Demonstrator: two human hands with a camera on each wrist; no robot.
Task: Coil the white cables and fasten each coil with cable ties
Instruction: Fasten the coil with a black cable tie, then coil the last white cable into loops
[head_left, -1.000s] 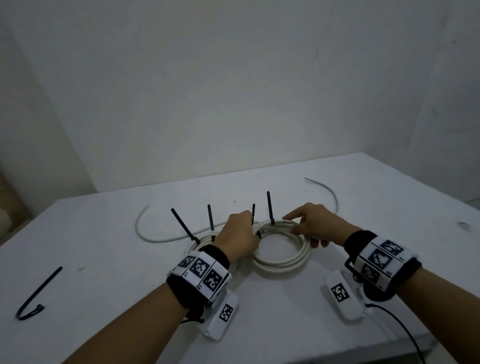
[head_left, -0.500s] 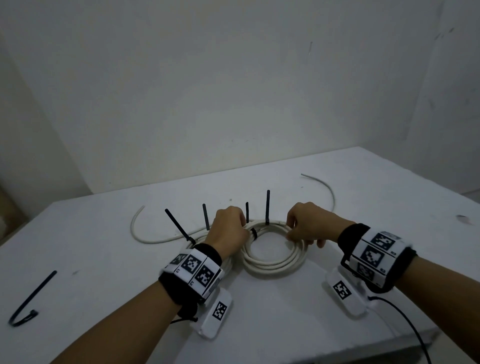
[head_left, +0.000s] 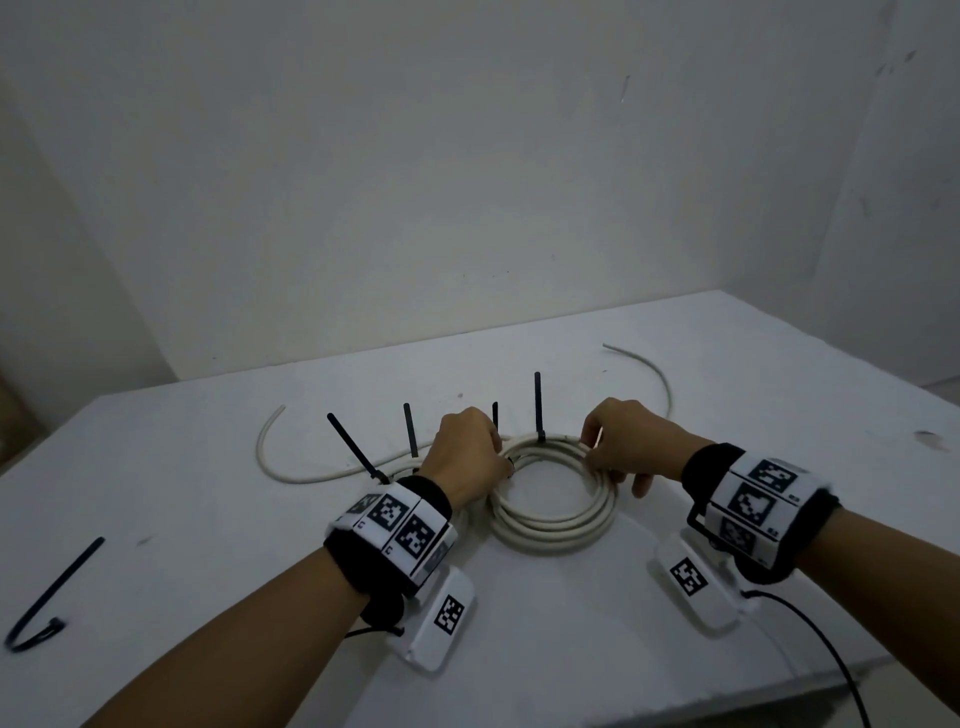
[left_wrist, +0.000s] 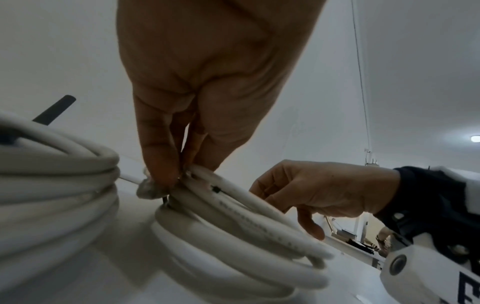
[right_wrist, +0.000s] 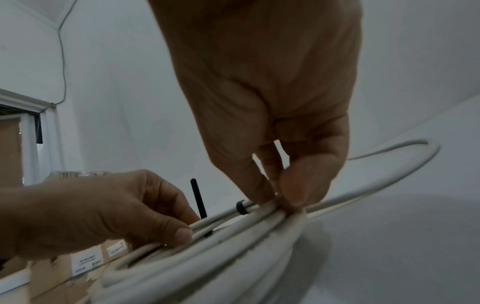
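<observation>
A: Left hand (head_left: 465, 457), right hand (head_left: 631, 449)?
B: Both pinching white cable coil (head_left: 550, 519) on table (head_left: 571, 649), upright cable ties (head_left: 538, 405) between fingertips.
A: Surroundings?
B: Loose tie (head_left: 49, 597) far left. Cardboard boxes (right_wrist: 85, 261): right wrist view only.

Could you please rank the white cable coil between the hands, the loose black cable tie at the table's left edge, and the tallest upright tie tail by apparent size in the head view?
1. white cable coil
2. loose black cable tie
3. tallest upright tie tail
</observation>
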